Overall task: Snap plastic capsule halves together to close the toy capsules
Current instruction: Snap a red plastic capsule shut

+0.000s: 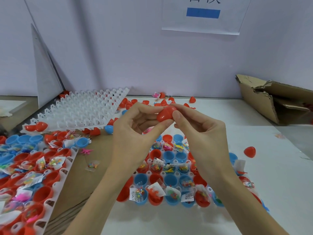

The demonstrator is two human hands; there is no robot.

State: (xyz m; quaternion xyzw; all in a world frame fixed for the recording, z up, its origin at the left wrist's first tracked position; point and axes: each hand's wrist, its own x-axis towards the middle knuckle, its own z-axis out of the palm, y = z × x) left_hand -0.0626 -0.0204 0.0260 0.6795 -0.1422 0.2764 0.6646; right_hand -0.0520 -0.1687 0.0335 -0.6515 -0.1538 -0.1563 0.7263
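Observation:
A red capsule [165, 113] is held up between both hands above the table. My left hand [135, 131] pinches its lower left side with thumb and fingers. My right hand [198, 131] pinches its upper right end with thumb and forefinger. Under the hands lies a white tray [177, 174] of open red and blue capsule halves, many holding small toy packets. Whether the red capsule's halves are fully snapped together is hidden by my fingers.
A second filled tray [57, 189] lies at the left. An empty white tray [81, 111] leans at the back left. Loose red halves [249, 151] lie scattered on the table. A torn cardboard box [274, 99] stands at the right. A wall closes the back.

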